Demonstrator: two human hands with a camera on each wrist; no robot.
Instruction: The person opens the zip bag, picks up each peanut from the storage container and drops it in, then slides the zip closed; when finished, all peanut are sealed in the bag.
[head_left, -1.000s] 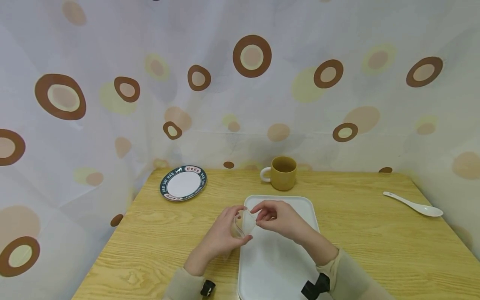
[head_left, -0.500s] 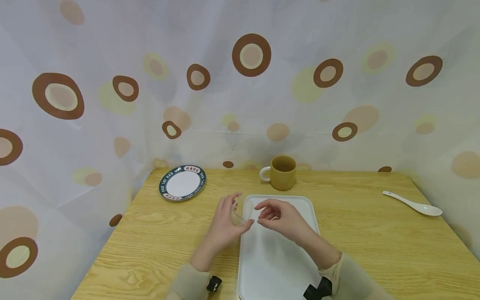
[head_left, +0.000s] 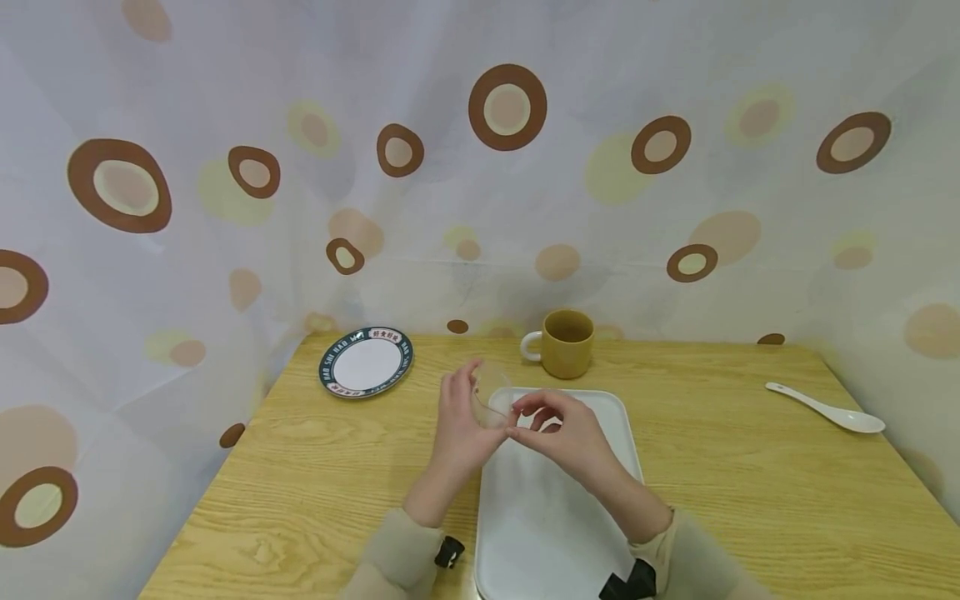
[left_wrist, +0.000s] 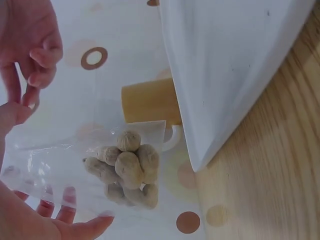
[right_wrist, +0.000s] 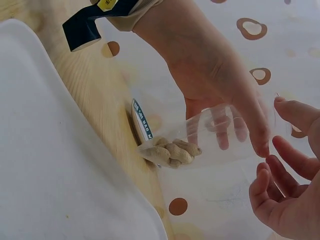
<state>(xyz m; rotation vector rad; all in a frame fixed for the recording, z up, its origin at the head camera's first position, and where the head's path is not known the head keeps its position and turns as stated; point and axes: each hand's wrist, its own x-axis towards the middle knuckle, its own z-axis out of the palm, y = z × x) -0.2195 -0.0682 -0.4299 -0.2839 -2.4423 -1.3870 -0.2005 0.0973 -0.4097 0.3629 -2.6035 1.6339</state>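
A clear plastic bag (left_wrist: 62, 160) with several peanuts (left_wrist: 129, 170) in its lower end hangs above the table. My left hand (head_left: 467, 421) holds it, thumb on one side and spread fingers on the other; in the right wrist view some fingers show through the plastic. The bag is faint in the head view. My right hand (head_left: 572, 429) is at the bag's mouth, fingertips right beside the left thumb tip. In the right wrist view its thumb (right_wrist: 297, 111) and index finger (right_wrist: 295, 156) stand apart; I cannot tell whether they pinch the plastic.
Below the hands lies a white tray (head_left: 555, 525) on the wooden table (head_left: 300, 492). Behind it stands a mustard-yellow mug (head_left: 567, 346) with a white handle. A dark-rimmed plate (head_left: 366, 363) lies at the back left, and a white spoon (head_left: 832, 410) at the right. A patterned curtain (head_left: 465, 192) surrounds the table.
My left hand has turned more upright and shifted right with the bag. The right fingers were at the bag, stood apart from it, then came in against the left thumb tip.
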